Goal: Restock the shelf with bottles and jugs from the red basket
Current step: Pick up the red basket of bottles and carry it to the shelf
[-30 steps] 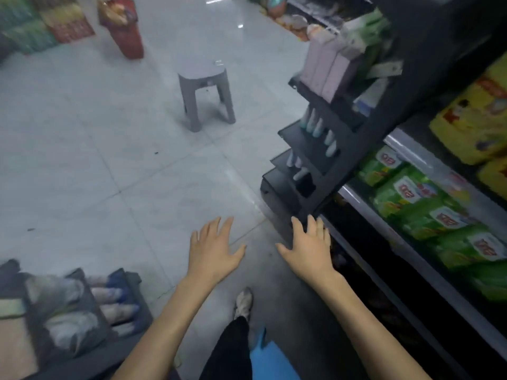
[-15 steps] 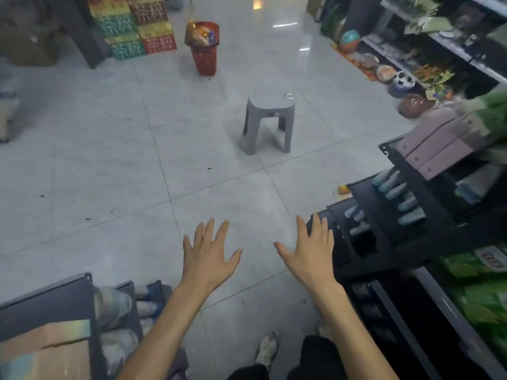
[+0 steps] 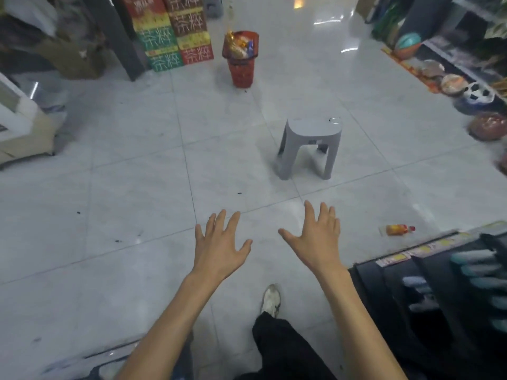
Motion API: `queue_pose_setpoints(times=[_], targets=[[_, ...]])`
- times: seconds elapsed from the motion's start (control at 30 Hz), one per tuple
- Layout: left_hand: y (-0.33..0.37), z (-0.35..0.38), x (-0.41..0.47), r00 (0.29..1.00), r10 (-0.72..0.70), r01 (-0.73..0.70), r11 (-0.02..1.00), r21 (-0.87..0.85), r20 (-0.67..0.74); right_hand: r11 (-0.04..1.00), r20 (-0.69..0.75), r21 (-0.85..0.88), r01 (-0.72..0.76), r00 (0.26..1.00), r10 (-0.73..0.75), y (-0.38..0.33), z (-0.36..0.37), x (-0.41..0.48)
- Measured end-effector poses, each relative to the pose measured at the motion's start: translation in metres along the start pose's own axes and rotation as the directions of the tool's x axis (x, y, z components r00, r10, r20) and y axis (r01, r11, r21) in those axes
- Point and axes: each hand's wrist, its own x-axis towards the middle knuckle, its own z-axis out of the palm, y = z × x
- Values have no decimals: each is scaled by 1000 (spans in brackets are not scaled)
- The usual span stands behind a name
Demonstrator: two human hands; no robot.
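Head view, looking down a shop floor of pale shiny tiles (image 3: 115, 165).

Far off, near the top middle, a red plastic basket (image 3: 242, 70) with mesh sides. Stands upright on the tiles, stuffed to the top with shiny packs and bottles, too blurred to tell one from another. Just left of it, stacked red and green cardboard boxes (image 3: 175, 34).

Between basket and hands, a small grey plastic stool (image 3: 311, 141).

Near the bottom, the left hand (image 3: 220, 252), palm down, fingers straight and spread wide, with nothing in it. Just beside it the right hand (image 3: 315, 244), spread the same way, also with nothing in it. Both well apart from the basket.

At the near right, a black metal shelf (image 3: 389, 297) with pale tubes (image 3: 472, 256) lying in rows. On the floor just beyond its corner, a small orange bottle (image 3: 398, 229) on its side.

Probably a heavy load, that basket, if full of drinks. Stiff sides, so no squashing. Best held by the top rim or a handle; no handle clear enough to see. Smooth bottles likely slippery, so a full grip round the middle or the neck. Jugs better by their own handle, with the other hand under the bottom. Glass or plastic: cannot tell, so gently either way.
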Motion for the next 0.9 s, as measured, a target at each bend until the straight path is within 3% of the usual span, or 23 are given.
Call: queue_pose_setpoints(times=[0.17, 0.53, 0.9], targets=[[-18, -50, 89, 999, -34, 34, 999, 12, -27, 996, -51, 63, 62, 997, -59, -68, -12, 89], [-92, -100, 251, 996, -91, 91, 995, -28, -2, 989, 3, -58, 134, 991, -134, -152, 5, 248], [-171, -210, 486, 994, 11, -16, 999, -49, -104, 975, -83, -143, 168, 980, -181, -303, -26, 461]])
